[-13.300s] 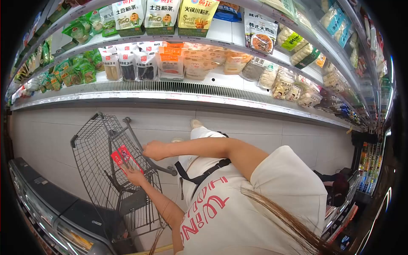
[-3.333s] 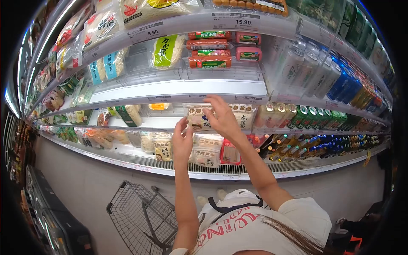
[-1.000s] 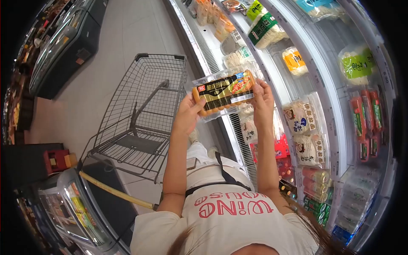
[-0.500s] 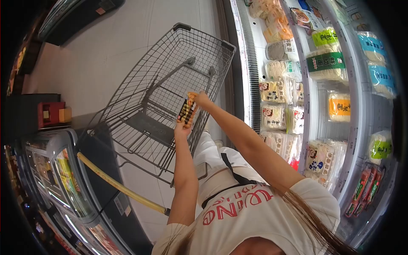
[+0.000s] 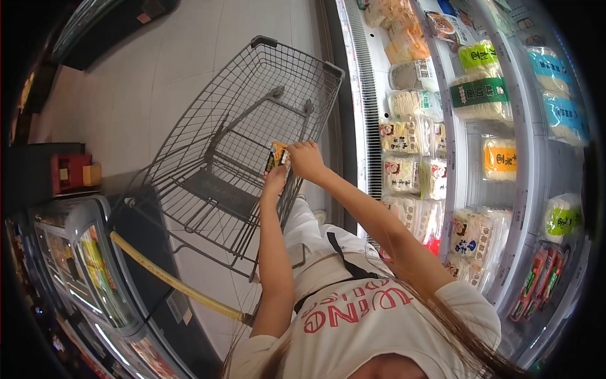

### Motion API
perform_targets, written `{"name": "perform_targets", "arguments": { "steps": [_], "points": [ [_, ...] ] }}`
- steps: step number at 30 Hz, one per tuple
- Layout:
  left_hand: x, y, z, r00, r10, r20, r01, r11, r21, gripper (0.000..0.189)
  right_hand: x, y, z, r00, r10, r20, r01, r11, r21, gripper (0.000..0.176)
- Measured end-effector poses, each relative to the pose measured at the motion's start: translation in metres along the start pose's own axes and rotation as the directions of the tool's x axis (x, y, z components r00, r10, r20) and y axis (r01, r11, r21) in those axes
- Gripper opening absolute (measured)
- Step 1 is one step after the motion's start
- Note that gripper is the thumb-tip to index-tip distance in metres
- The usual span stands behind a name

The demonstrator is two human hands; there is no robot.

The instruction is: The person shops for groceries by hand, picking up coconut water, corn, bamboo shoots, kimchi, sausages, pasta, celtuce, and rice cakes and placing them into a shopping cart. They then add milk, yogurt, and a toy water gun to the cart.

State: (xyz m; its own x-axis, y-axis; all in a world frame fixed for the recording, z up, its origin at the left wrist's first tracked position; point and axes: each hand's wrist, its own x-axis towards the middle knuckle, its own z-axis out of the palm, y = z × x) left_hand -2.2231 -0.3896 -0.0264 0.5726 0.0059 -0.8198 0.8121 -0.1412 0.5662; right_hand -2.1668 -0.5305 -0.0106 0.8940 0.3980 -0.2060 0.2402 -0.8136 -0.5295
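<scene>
A food packet (image 5: 277, 155) with an orange and black printed wrapper is between my two hands, over the near side of a grey wire shopping cart (image 5: 208, 114). My left hand (image 5: 274, 182) grips its lower end. The fingers of my right hand (image 5: 306, 160) are bent around its upper right side, back of the hand facing me. Much of the packet is hidden by the hands, and its print is too small to read.
The cart's yellow handle (image 5: 177, 284) is at lower left. A lit refrigerated shelf (image 5: 451, 164) of bagged noodles (image 5: 480, 98) runs along my right. Glass-fronted freezers (image 5: 95, 265) stand on the left, with a red box (image 5: 68, 174) behind them.
The packet has turned, so its printed face looks shorter and less of it shows. My right hand has come further over it, covering more. The view has shifted slightly.
</scene>
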Motion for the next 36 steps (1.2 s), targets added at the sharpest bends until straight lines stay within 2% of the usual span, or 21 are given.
{"name": "perform_targets", "arguments": {
  "steps": [2, 3, 4, 5, 7, 8, 9, 10, 12, 13, 14, 16, 19, 22, 23, 26, 29, 32, 33, 36],
  "points": [
    [-0.022, 0.007, 0.022, 0.97, 0.242, 0.032, -0.241, 0.924, 0.296, 0.05, -0.02, 0.017, -0.022, 0.998, -0.053, 0.022, 0.057, 0.98, -0.189, 0.026],
    [-0.036, 0.004, 0.038, 0.936, 0.35, 0.029, -0.328, 0.844, 0.425, 0.052, -0.029, 0.032, -0.031, 0.987, -0.159, -0.032, 0.151, 0.973, -0.173, 0.03],
    [-0.052, -0.007, 0.052, 0.895, 0.442, -0.059, -0.277, 0.654, 0.704, 0.05, -0.038, 0.049, -0.03, 0.962, -0.26, -0.086, 0.244, 0.956, -0.161, 0.033],
    [-0.066, -0.019, 0.063, 0.826, 0.553, -0.112, -0.15, 0.407, 0.901, 0.048, -0.046, 0.06, -0.027, 0.924, -0.356, -0.139, 0.335, 0.93, -0.154, 0.037],
    [-0.073, -0.022, 0.075, 0.819, 0.515, -0.255, -0.05, 0.506, 0.861, 0.032, -0.045, 0.062, -0.026, 0.943, -0.332, -0.009, 0.317, 0.907, -0.277, 0.042],
    [-0.075, -0.024, 0.079, 0.796, 0.544, -0.265, -0.011, 0.45, 0.893, 0.027, -0.039, 0.066, -0.031, 0.954, -0.296, 0.038, 0.29, 0.889, -0.354, 0.045],
    [-0.074, -0.024, 0.08, 0.765, 0.59, -0.256, 0.011, 0.386, 0.923, 0.023, -0.035, 0.071, -0.029, 0.938, -0.347, -0.001, 0.324, 0.877, -0.355, 0.042],
    [-0.07, -0.023, 0.08, 0.777, 0.576, -0.254, 0.022, 0.378, 0.925, 0.021, -0.034, 0.072, -0.027, 0.92, -0.389, -0.041, 0.349, 0.863, -0.365, 0.039],
    [-0.07, -0.018, 0.083, 0.771, 0.578, -0.268, 0.06, 0.354, 0.934, 0.02, -0.028, 0.067, -0.035, 0.915, -0.394, 0.091, 0.391, 0.807, -0.442, 0.04],
    [-0.066, -0.019, 0.083, 0.734, 0.623, -0.271, 0.039, 0.36, 0.932, 0.02, -0.023, 0.066, -0.034, 0.91, -0.397, 0.116, 0.4, 0.775, -0.489, 0.04],
    [-0.061, -0.022, 0.08, 0.7, 0.656, -0.283, 0.029, 0.369, 0.929, 0.02, -0.017, 0.069, -0.026, 0.9, -0.422, 0.106, 0.414, 0.756, -0.508, 0.04],
    [-0.048, -0.024, 0.07, 0.728, 0.629, -0.272, 0.002, 0.395, 0.919, 0.023, -0.003, 0.073, -0.013, 0.894, -0.445, 0.053, 0.389, 0.712, -0.585, 0.039],
    [-0.043, -0.002, 0.06, 0.751, 0.609, -0.257, 0.02, 0.368, 0.93, 0.028, 0.02, 0.066, -0.015, 0.923, -0.365, 0.119, 0.368, 0.752, -0.547, 0.039],
    [-0.016, 0.01, 0.042, 0.733, 0.643, -0.22, -0.005, 0.329, 0.944, 0.032, 0.042, 0.06, -0.032, 0.933, -0.343, 0.105, 0.347, 0.785, -0.513, 0.04],
    [-0.007, 0.016, 0.039, 0.735, 0.633, -0.244, 0.046, 0.312, 0.949, 0.034, 0.044, 0.058, -0.044, 0.935, -0.336, 0.111, 0.346, 0.799, -0.491, 0.042],
    [0.009, 0.038, 0.032, 0.722, 0.653, -0.229, 0.036, 0.295, 0.955, 0.034, 0.064, 0.062, -0.054, 0.951, -0.295, 0.089, 0.302, 0.84, -0.45, 0.045],
    [0.019, 0.063, 0.031, 0.772, 0.601, -0.208, 0.02, 0.305, 0.952, 0.034, 0.091, 0.083, -0.044, 0.949, -0.314, 0.021, 0.293, 0.855, -0.428, 0.047],
    [0.039, 0.094, 0.035, 0.779, 0.604, -0.169, -0.004, 0.273, 0.962, 0.034, 0.109, 0.092, -0.071, 0.964, -0.266, 0.023, 0.253, 0.881, -0.4, 0.048],
    [0.05, 0.1, 0.036, 0.74, 0.653, -0.161, -0.081, 0.324, 0.942, 0.035, 0.117, 0.099, -0.074, 0.964, -0.265, 0.018, 0.249, 0.876, -0.412, 0.049],
    [0.087, 0.129, 0.037, 0.775, 0.619, -0.129, -0.095, 0.315, 0.944, 0.034, 0.155, 0.118, -0.089, 0.96, -0.279, 0.023, 0.26, 0.863, -0.434, 0.05]
  ]
}}
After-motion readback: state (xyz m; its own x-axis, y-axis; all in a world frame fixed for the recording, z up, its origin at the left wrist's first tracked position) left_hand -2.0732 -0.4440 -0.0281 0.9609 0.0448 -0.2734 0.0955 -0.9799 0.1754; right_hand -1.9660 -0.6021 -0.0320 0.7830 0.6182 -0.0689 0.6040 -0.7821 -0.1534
